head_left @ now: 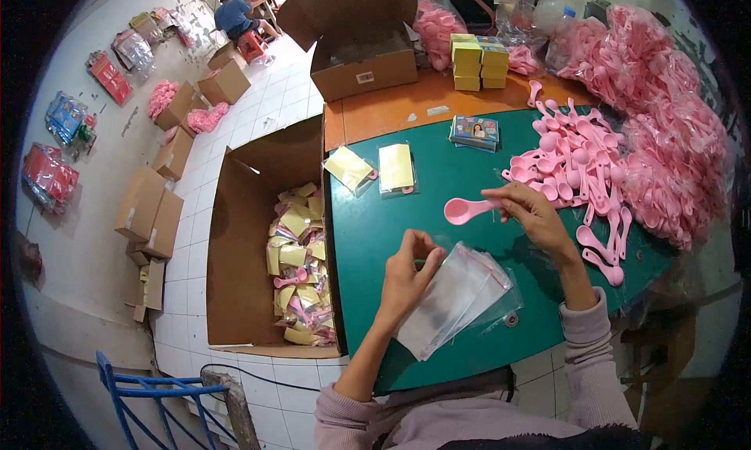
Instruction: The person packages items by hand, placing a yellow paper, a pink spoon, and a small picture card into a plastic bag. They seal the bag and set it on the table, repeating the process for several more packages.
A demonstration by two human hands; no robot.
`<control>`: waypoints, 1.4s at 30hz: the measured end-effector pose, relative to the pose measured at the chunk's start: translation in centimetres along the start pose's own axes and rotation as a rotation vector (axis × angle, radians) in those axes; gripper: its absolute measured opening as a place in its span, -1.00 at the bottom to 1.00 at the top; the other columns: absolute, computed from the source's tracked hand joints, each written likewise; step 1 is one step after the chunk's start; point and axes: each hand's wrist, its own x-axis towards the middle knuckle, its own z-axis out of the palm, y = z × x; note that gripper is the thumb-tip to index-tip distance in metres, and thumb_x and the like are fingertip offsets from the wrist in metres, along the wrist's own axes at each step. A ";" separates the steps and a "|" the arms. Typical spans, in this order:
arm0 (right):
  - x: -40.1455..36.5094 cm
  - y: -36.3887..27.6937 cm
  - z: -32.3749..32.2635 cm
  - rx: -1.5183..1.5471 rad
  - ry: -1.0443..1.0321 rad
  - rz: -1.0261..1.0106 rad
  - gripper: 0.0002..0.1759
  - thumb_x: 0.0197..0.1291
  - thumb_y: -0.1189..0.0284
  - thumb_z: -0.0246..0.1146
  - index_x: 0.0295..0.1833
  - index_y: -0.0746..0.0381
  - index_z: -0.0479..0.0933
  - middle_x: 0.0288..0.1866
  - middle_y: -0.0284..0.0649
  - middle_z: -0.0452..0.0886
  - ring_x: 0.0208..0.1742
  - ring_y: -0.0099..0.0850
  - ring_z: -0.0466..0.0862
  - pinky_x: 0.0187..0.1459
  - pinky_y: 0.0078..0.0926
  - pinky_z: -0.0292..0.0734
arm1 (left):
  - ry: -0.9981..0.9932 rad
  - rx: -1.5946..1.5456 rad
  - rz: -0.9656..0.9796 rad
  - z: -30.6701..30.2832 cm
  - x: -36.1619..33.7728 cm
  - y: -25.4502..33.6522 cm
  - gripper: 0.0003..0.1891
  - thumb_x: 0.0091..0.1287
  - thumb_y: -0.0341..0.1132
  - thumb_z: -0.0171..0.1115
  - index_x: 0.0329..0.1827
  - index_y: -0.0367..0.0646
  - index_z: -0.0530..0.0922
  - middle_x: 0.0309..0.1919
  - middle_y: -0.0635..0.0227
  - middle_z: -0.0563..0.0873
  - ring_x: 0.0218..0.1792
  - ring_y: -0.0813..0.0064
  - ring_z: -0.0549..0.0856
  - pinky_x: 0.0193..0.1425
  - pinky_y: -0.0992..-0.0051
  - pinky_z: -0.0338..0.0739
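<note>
In my right hand (536,215) a pink measuring spoon (465,210) is pinched by its handle, its bowl pointing left above the green table top. My left hand (412,274) is closed, with curled fingers and thumb at the upper left corner of a clear zip bag (450,309). That bag lies on a small fanned stack of similar clear bags (494,282) with red seal lines. Behind my hands lie two packed bags with yellow cards (397,168) and a small stack of printed cards (474,131).
Loose pink spoons (575,156) are heaped at the right, beside large bags of spoons (673,137). Left of the table stands an open carton (258,239) holding packed bags. Yellow card stacks (479,63) and another carton (364,66) stand at the back. A person (235,17) sits far off.
</note>
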 end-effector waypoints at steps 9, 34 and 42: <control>-0.3 -0.4 2.0 0.051 0.258 -0.101 -0.68 0.07 0.62 0.19 -0.08 0.27 0.26 -0.42 -0.31 0.46 -0.50 -0.63 0.46 -0.49 -0.74 0.37 | -0.089 -0.433 -0.200 -0.2 0.3 -0.2 -0.54 0.15 -0.52 0.21 0.09 -0.22 0.24 -0.39 0.23 0.63 -0.32 0.57 0.62 -0.21 0.62 0.51; 4.6 -1.9 1.5 0.050 0.109 -0.235 -0.75 0.21 0.35 0.13 -0.12 0.26 0.30 -0.31 -0.29 0.48 -0.32 -0.61 0.47 -0.32 -0.69 0.40 | -0.591 -0.431 -0.288 -2.9 6.4 1.8 -0.57 0.35 -0.05 -0.08 -0.02 -0.27 0.48 -0.16 0.23 0.63 -0.18 0.44 0.65 -0.16 0.50 0.55; 7.5 -0.7 1.7 -0.068 -0.558 -0.246 -0.41 0.24 -0.07 -0.15 0.02 0.21 0.43 -0.10 -0.31 0.49 -0.18 -0.53 0.43 -0.19 -0.53 0.39 | -0.536 -0.698 -0.202 -3.6 8.0 -1.9 -0.54 0.36 -0.12 -0.09 0.02 -0.43 0.41 -0.21 0.10 0.62 -0.24 0.34 0.66 -0.14 0.42 0.59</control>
